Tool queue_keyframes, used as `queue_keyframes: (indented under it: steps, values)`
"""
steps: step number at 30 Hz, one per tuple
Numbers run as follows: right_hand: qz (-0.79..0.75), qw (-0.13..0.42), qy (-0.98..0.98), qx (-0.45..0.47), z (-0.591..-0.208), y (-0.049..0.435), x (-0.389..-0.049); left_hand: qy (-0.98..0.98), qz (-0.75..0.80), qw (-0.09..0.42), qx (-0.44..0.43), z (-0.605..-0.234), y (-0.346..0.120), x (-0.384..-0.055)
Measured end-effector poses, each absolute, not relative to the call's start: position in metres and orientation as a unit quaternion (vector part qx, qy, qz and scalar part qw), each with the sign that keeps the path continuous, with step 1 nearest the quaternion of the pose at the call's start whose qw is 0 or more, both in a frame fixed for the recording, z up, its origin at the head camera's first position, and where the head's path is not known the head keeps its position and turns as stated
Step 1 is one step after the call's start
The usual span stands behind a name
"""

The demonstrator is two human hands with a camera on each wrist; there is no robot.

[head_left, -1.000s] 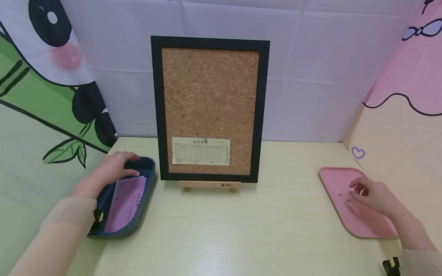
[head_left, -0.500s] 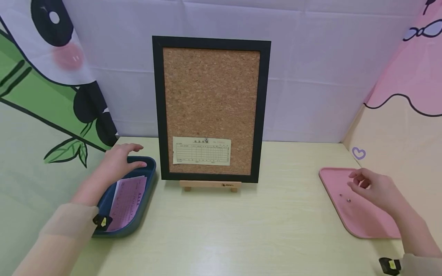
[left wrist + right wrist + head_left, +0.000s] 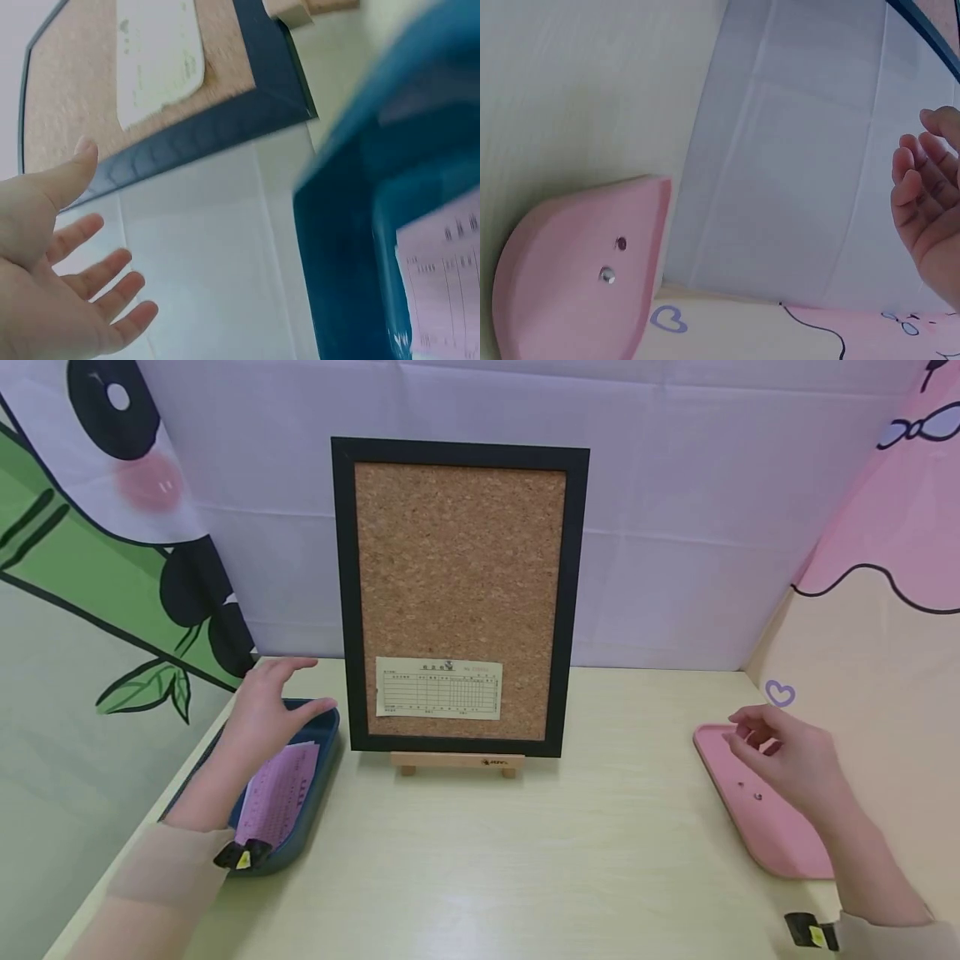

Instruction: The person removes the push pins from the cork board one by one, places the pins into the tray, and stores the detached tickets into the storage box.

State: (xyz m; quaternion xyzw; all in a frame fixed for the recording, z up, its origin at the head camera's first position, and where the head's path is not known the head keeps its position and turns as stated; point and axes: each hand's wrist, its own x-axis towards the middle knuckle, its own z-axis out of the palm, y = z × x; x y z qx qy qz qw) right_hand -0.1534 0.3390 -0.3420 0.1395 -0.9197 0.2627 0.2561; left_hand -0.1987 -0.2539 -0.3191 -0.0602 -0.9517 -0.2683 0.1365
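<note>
My left hand hovers over the dark blue tray with its fingers and thumb spread, and the left wrist view shows its palm bare. In that tray lie pink printed slips, partly hidden by my forearm. My right hand is raised above the pink tray, fingers loosely bent. The right wrist view shows nothing between those fingers and the thumb. Two small shiny metal pieces lie on the pink tray; their kind is too small to tell.
A black-framed cork board stands upright on a small wooden easel at the back middle. A pale printed form sits on its lower part. Printed cloth hangs behind and at both sides of the light wooden table.
My left hand has lifted from the blue tray's far end, its fingers spreading wider. My right hand has risen and shifted left, away from the metal pieces, which stay on the tray.
</note>
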Motion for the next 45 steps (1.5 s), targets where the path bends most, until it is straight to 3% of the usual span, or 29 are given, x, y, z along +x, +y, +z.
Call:
queue_keyframes:
  steps: [10, 19, 29, 45]
  values:
    - [0.319, 0.302, -0.889, 0.132, -0.334, 0.283, -0.154, -0.933, -0.308, 0.178, -0.046, -0.322, -0.231, -0.195]
    - [0.383, 0.369, -0.818, 0.217, -0.335, 0.229, -0.165, -0.906, -0.363, 0.214, -0.028, -0.331, -0.21, -0.196]
    - [0.425, 0.371, -0.785, 0.256, -0.336, 0.18, -0.177, -0.888, -0.394, 0.236, -0.025, -0.339, -0.19, -0.201]
    - [0.475, 0.316, -0.764, 0.301, -0.344, 0.12, -0.205, -0.869, -0.425, 0.251, -0.014, -0.358, -0.173, -0.217]
